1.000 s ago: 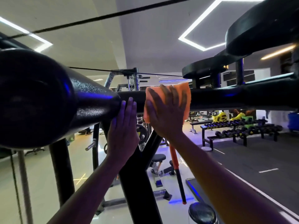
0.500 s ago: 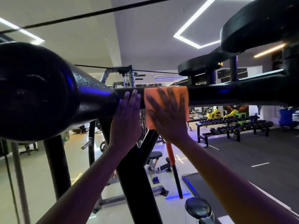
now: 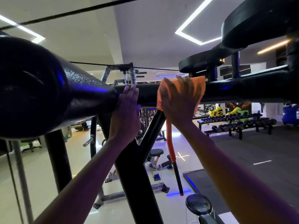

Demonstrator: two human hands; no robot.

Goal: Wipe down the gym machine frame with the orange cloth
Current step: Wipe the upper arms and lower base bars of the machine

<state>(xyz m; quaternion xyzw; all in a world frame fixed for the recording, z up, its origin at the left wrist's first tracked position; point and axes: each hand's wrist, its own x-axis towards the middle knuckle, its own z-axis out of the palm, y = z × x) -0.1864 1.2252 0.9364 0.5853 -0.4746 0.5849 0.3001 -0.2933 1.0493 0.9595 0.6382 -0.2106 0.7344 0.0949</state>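
right hand flat, pressing cloth on bar | left hand flat, bracing bar | tip: firm pressure, overlapping strokes, wrap underside too

horizontal frame bar, with the left hand flat against it just beside the thick foam roller, which closes the bar's left end. the right hand presses the orange cloth on the bar; between the hands a short bare stretch lies open. right of the cloth, vertical posts and black pads crowd the bar's top. below, slanted struts meet the bar's underside. a thin cable crosses above.
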